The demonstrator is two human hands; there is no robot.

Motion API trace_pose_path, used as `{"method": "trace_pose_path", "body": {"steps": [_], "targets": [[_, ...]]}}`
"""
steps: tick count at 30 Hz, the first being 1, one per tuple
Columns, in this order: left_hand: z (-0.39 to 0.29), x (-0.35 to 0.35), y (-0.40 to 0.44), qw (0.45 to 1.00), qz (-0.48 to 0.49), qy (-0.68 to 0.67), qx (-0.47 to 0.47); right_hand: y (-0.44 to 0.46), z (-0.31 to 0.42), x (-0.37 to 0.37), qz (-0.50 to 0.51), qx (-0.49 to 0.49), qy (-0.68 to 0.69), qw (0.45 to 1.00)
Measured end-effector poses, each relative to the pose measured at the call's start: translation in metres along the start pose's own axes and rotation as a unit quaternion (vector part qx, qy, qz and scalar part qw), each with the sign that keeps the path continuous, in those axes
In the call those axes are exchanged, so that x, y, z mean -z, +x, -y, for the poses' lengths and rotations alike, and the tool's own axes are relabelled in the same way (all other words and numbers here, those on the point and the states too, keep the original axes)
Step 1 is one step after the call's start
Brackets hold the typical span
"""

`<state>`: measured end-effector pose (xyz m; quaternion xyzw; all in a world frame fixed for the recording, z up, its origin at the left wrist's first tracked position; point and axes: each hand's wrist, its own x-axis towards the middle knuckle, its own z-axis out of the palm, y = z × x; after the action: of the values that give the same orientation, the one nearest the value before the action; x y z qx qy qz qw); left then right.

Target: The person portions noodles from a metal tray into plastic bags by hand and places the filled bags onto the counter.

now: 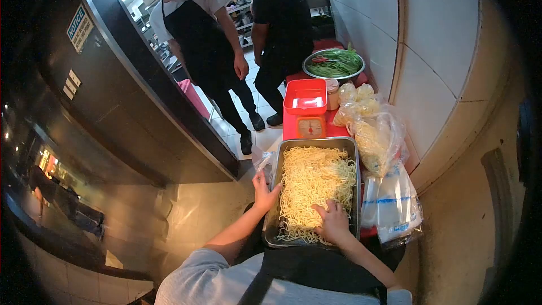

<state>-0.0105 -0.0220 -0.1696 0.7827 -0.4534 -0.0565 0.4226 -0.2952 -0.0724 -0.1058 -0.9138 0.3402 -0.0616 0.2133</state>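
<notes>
A deep metal tray (358,192) full of yellow noodles (313,178) lies right in front of me. My right hand (334,223) is down in the noodles near the tray's front right, its fingers curled into them and the fingertips partly buried. At the tray's left rim is my left hand (266,193), with the thumb toward the metal edge and the fingers closed on a clear plastic bag (264,160). Part of that bag is hidden by the hand and the tray.
Behind the tray stand an orange scale (310,127) with a red basin (305,96), a jar (332,95) and a bowl of greens (334,63). Filled bags (372,141) and flat plastic bags (390,200) lie right, beside the tiled wall. Two people (197,34) stand beyond.
</notes>
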Motion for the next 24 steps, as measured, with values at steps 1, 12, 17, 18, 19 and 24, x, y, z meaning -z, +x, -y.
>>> {"method": "trace_pose_path", "body": {"steps": [1, 12, 17, 18, 19, 24], "targets": [[0.001, 0.000, 0.000, 1.000, -0.001, 0.004, 0.002, -0.001, 0.001, 0.001, -0.003, 0.001, 0.003, 1.000], [0.014, -0.006, -0.003, 1.000, -0.008, 0.014, -0.001, -0.002, -0.004, -0.001, -0.043, 0.009, 0.041, 0.998], [0.022, -0.010, -0.004, 0.999, -0.017, 0.047, 0.004, -0.003, -0.007, -0.005, -0.078, 0.027, 0.060, 0.995], [0.023, -0.011, -0.005, 0.999, -0.015, 0.031, 0.012, -0.003, -0.008, -0.005, -0.077, 0.028, 0.060, 0.995], [0.022, -0.011, -0.006, 1.000, -0.014, 0.015, 0.021, -0.003, -0.008, -0.005, -0.077, 0.029, 0.060, 0.995], [0.014, -0.009, -0.008, 0.998, -0.002, -0.043, 0.054, 0.000, -0.010, -0.005, -0.065, 0.023, 0.049, 0.996]]}}
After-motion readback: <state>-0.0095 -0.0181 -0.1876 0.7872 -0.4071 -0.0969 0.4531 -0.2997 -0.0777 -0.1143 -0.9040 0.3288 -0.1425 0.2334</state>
